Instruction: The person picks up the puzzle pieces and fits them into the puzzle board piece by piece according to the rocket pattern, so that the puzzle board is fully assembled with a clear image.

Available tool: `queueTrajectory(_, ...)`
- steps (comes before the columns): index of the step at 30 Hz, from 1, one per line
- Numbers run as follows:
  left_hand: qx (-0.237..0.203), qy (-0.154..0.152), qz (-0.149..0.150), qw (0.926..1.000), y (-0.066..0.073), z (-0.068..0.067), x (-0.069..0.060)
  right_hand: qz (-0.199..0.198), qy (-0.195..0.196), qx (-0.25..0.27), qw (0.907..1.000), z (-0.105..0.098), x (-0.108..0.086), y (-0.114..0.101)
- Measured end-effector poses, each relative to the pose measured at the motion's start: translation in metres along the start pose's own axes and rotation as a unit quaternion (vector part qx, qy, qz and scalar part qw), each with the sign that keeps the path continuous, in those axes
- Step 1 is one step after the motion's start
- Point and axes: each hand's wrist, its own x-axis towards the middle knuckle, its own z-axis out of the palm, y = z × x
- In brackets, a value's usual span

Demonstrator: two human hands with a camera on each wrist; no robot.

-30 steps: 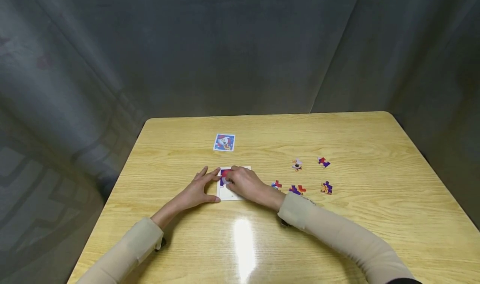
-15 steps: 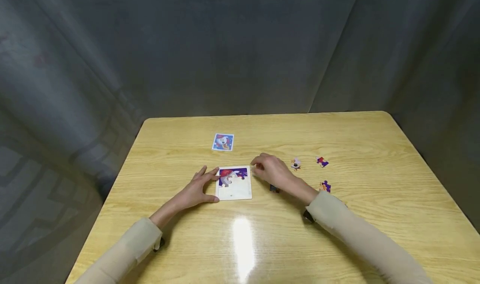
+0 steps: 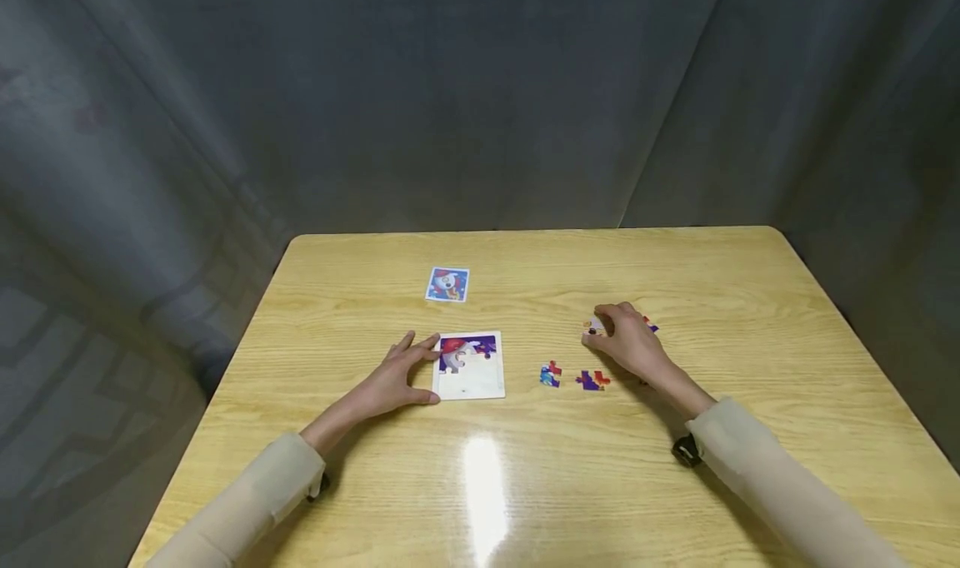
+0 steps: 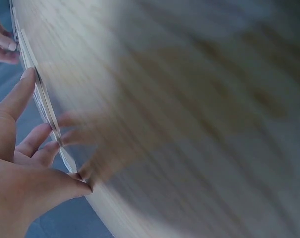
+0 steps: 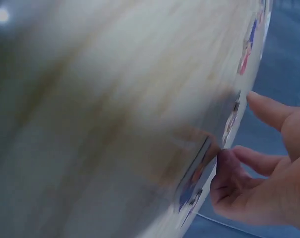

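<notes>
On the bench we see a white puzzle tray, filled along its far side and at its left, bare elsewhere. Our left hand is spread wide at its left edge, thumb and fingertips touching the rim. Our right hand straddles a grey-white piece lying to the tray's right, thumb and forefinger parted around it; we cannot tell whether either touches it.

Two loose pieces lie between tray and right wrist: a blue-and-red one and, just beside it, a purple-and-orange one. The right hand partly hides a red-and-purple piece behind it. Beyond the tray, well apart from both hands, lies a picture card. A dark curtain hangs behind the bench.
</notes>
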Motion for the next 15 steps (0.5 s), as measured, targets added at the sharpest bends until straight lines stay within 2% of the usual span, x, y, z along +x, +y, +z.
queueTrajectory(4,0.000,-0.002,-0.002,1.0000,0.001,0.000,0.000,0.000,0.004,-0.010,0.9999,-0.001,-0.003,0.005)
queueTrajectory(9,0.001,-0.003,0.002,1.0000,0.000,0.000,0.001,0.005,0.016,0.026,0.9995,0.001,-0.004,0.011)
queueTrajectory(15,-0.004,-0.001,0.004,1.0000,-0.001,0.000,0.000,-0.012,0.011,0.061,0.9980,0.003,-0.003,0.015)
